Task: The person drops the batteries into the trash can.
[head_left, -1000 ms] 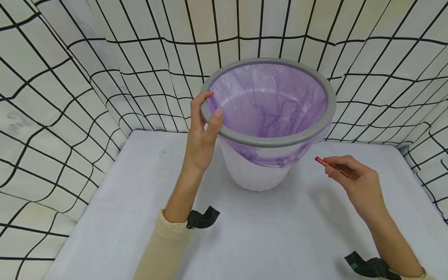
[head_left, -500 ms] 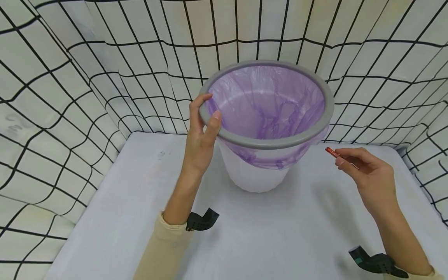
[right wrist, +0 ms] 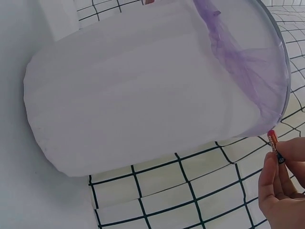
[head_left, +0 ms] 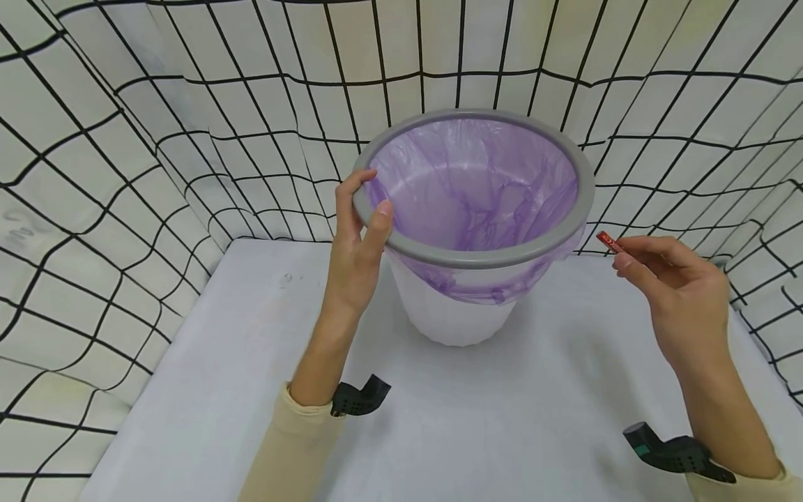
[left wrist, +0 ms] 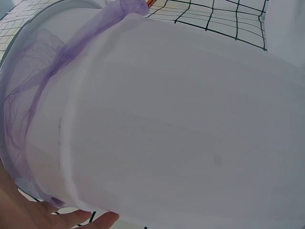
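Note:
A white trash can (head_left: 454,324) with a grey rim (head_left: 489,260) stands upright. A thin purple bin liner (head_left: 452,188) lines it and folds over outside. My left hand (head_left: 356,268) grips the rim's left side, thumb on top and a finger over the edge; in the left wrist view other fingers (left wrist: 102,222) lie along the outer wall. To the right of the can, apart from it in the head view, my right hand (head_left: 693,300) pinches a small red battery (head_left: 608,242) between thumb and fingers. The right wrist view shows the battery's dark lower end (right wrist: 280,157).
The can stands on a white table (head_left: 263,390). White panels with a black grid (head_left: 251,104) rise at the back and both sides. A black wrist mount (head_left: 360,396) sits on the left forearm, another mount (head_left: 677,453) on the right.
My right hand has moved right and upward with the battery, away from the can. The left hand keeps its grip on the rim. The whole head view has shifted slightly.

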### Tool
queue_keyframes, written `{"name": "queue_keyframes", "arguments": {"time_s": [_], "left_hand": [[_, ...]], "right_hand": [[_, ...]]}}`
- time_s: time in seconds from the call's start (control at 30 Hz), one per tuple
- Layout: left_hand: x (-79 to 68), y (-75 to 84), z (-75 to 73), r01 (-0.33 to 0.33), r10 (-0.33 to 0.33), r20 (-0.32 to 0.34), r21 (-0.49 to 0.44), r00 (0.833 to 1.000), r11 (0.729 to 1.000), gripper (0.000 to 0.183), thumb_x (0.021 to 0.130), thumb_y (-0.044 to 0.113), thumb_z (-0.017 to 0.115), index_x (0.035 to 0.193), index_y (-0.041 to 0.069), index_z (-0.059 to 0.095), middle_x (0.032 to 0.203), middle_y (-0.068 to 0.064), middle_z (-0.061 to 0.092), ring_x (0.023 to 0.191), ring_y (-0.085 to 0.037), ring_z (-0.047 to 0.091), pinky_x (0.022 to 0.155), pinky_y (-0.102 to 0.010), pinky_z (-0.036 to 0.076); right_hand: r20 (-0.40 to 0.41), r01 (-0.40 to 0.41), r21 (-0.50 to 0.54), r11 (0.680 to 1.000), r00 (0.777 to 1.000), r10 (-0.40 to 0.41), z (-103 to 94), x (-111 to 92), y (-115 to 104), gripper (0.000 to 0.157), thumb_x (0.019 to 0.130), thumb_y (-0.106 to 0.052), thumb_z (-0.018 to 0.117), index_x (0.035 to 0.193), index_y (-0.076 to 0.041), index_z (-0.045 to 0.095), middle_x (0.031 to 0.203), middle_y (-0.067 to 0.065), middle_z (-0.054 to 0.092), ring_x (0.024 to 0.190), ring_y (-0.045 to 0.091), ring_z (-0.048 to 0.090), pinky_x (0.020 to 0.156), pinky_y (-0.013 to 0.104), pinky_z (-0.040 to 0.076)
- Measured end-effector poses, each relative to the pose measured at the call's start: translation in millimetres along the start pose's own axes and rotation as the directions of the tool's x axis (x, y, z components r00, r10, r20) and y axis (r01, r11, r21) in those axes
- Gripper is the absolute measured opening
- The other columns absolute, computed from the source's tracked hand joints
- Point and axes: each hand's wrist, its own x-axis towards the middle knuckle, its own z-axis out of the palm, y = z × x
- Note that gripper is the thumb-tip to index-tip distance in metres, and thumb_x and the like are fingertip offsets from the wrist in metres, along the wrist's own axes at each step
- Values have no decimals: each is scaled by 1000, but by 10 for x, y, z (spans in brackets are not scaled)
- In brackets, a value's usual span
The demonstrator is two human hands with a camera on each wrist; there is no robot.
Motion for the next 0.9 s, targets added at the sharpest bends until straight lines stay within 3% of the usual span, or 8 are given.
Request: {"name": "queue_keyframes", "arguments": {"time_s": [0.13, 0.4, 0.7, 0.9], "left_hand": [[0, 4, 3, -3, 3, -2, 5, 1000, 1000, 59, 96, 54, 53, 150, 34, 38, 152, -2, 48, 128, -24, 56, 102, -49, 50], [8, -10, 5, -6, 6, -8, 25, 1000, 1000, 62, 96, 56, 53, 151, 32, 38, 153, -2, 49, 131, -20, 54, 108, -51, 46], [-9, 2, 7, 5, -5, -11, 37, 1000, 999, 58, 96, 58, 53, 149, 39, 39, 153, 0, 49, 131, -18, 53, 109, -51, 46], [-6, 6, 9, 3, -2, -13, 46, 1000, 999, 59, 96, 57, 53, 150, 37, 39, 153, 1, 50, 132, -17, 53, 108, -51, 46]], "right_hand": [[-39, 10, 93, 996, 999, -6, 39, 21, -68, 28, 88, 10, 73, 115, 14, 69, 102, 5, 77, 84, 13, 71, 88, 15, 56], [-55, 131, 181, 975, 991, -123, 80, 83, -150, 27, 88, 13, 72, 113, 21, 66, 103, 13, 74, 91, 22, 71, 87, 18, 59], [-61, 138, 163, 977, 990, -129, 134, 108, -249, 29, 88, 11, 74, 115, 18, 67, 105, 12, 72, 94, 22, 69, 88, 16, 58], [-22, 173, 196, 965, 985, -172, 146, 109, -308, 28, 88, 15, 71, 115, 20, 66, 105, 12, 72, 92, 21, 69, 85, 17, 58]]}}
